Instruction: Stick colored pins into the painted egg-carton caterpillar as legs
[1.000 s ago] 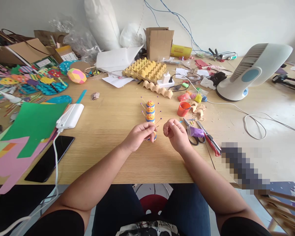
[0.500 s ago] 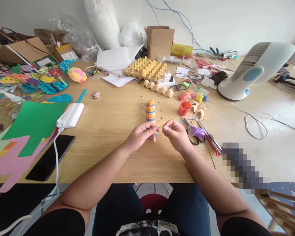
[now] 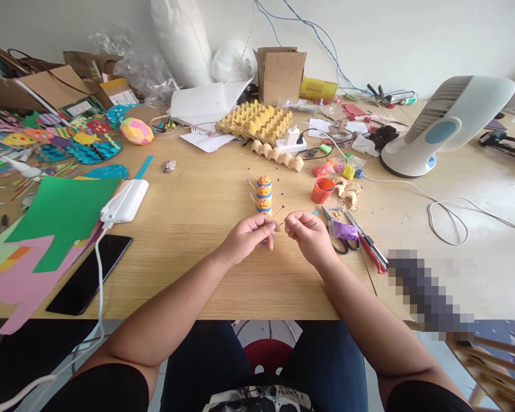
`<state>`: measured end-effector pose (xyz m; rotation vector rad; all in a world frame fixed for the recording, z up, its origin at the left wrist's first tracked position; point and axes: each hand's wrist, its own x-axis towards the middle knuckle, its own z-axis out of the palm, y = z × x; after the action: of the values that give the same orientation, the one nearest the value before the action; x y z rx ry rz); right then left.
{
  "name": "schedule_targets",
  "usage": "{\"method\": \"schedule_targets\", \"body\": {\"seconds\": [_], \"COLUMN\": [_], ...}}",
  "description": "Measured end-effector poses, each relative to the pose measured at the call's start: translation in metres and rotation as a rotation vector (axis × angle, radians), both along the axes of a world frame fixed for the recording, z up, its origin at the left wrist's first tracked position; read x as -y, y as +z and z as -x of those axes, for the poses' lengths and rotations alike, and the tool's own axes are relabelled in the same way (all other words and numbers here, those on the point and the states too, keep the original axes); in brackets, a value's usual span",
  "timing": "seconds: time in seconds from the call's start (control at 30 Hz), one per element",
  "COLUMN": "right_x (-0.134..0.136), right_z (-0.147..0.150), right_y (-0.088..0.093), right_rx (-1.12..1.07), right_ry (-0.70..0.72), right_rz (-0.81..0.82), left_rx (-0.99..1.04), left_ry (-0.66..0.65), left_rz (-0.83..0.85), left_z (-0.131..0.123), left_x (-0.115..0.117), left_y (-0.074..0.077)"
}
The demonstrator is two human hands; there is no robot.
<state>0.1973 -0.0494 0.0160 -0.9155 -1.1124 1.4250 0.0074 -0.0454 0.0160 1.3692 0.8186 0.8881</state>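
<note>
In the middle of the table stands a caterpillar-like egg-carton craft [image 3: 264, 193], orange and yellow on top with blue bands. Thin sticks with purple tips poke out from both its sides. My left hand [image 3: 251, 236] is closed in a pinch in front of its near end, hiding part of it. A thin dark stick [image 3: 282, 224] juts from the left fingertips toward the right hand. My right hand [image 3: 305, 233] is pinched too, close to the stick's other end; whatever lies between its fingers is too small to make out.
On the right lie scissors [image 3: 347, 246], a purple clay packet [image 3: 345, 230], a red utility knife [image 3: 371, 252], an orange cup [image 3: 323, 190] and a white fan [image 3: 442, 129]. On the left are coloured paper [image 3: 64, 212], a phone [image 3: 90, 274] and a white power bank [image 3: 126, 201]. Egg cartons [image 3: 257, 121] sit behind.
My hands stay nearly in place, both still pinched. The thin stick now shows more clearly between the fingertips. The whole view has shifted very slightly.
</note>
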Motion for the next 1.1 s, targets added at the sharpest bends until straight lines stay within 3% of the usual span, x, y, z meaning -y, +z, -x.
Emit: {"method": "schedule_targets", "body": {"seconds": [0.43,0.7,1.1], "right_x": [0.001,0.006,0.007], "right_z": [0.001,0.004,0.005], "right_y": [-0.004,0.006,0.001], "right_rx": [0.021,0.126,0.224], "right_ry": [0.006,-0.057,-0.081], "right_rz": [-0.007,-0.107,-0.211], "left_rx": [-0.022,-0.017,-0.071], "left_ry": [-0.010,0.018,-0.034], "left_rz": [-0.027,-0.034,-0.068], "left_z": [-0.002,-0.002,-0.002], "left_x": [0.002,0.002,0.004], "left_y": [0.002,0.001,0.003]}}
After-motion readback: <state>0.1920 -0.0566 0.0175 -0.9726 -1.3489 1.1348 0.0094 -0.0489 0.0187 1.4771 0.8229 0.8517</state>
